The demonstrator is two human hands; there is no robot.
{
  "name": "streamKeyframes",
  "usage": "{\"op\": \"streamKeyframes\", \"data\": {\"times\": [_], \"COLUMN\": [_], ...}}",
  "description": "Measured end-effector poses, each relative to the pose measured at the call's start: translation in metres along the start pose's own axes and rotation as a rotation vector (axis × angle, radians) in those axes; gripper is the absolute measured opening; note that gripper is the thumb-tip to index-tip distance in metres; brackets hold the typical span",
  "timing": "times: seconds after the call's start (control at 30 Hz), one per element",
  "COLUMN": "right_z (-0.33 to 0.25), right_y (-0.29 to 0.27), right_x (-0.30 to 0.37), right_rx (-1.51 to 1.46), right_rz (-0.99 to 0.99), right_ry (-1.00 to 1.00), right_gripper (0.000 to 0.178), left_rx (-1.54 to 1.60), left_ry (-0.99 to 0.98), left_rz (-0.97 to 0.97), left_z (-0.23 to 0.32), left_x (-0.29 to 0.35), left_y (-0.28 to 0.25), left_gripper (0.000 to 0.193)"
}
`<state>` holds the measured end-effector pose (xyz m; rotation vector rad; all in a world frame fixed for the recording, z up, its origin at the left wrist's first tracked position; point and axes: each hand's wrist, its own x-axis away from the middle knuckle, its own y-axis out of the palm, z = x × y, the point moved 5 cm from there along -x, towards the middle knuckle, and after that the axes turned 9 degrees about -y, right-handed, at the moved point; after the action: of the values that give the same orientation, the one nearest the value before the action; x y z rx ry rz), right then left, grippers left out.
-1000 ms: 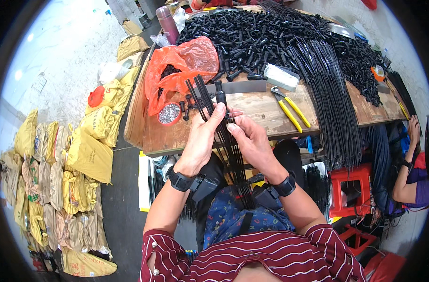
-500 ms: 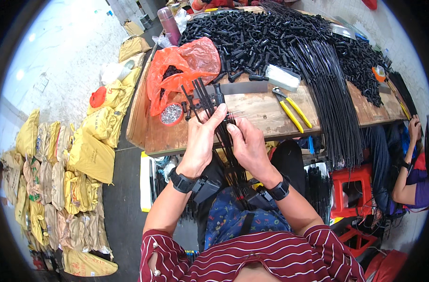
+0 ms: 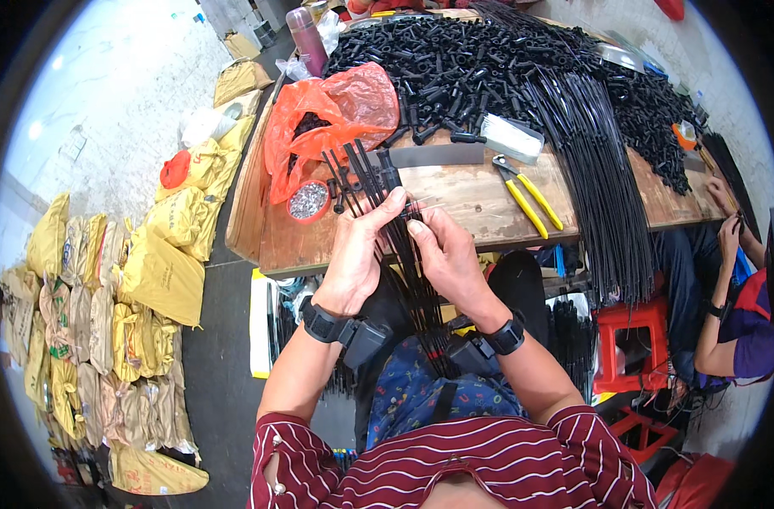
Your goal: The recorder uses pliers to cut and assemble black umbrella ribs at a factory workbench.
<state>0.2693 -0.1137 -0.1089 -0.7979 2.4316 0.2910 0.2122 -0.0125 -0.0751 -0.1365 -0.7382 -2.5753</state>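
A bundle of thin black rods runs up from my lap past the table's front edge. My left hand is closed around its upper part, thumb across the front, with several rod ends fanning out above the fingers. Among those ends a thicker black tubular fitting sticks up. Beside it, my right hand pinches at the right side of the bundle, its thumb and forefinger close to the left thumb. The fingers partly hide what they grip there.
The wooden table bears a large heap of black fittings, an orange plastic bag, a dish of small metal pieces, yellow-handled pliers, a clear box and long black rods. A co-worker's hand shows at right.
My hands stay close together on the rods, with only slight shifts of the fingers. The rod ends above my left hand have spread a little. The co-worker's hands at right have moved.
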Motion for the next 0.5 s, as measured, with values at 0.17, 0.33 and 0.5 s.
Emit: {"op": "streamKeyframes", "data": {"times": [0.17,0.33,0.5], "right_z": [0.002,-0.013,-0.006], "right_y": [0.0,0.001,-0.007], "right_x": [0.0,-0.003,-0.001], "right_rx": [-0.088,-0.356,-0.29], "right_rz": [-0.055,-0.084,-0.117], "right_ry": [0.08,0.257,0.285], "right_gripper": [0.015,0.017,0.02], "left_rx": [-0.011,-0.06,-0.162], "left_ry": [0.054,0.074,-0.009], "left_rz": [-0.005,0.059,0.027], "left_z": [-0.001,0.002,0.003], "left_x": [0.001,-0.003,-0.002], "left_y": [0.0,0.002,0.005], "left_gripper": [0.012,0.015,0.012]}}
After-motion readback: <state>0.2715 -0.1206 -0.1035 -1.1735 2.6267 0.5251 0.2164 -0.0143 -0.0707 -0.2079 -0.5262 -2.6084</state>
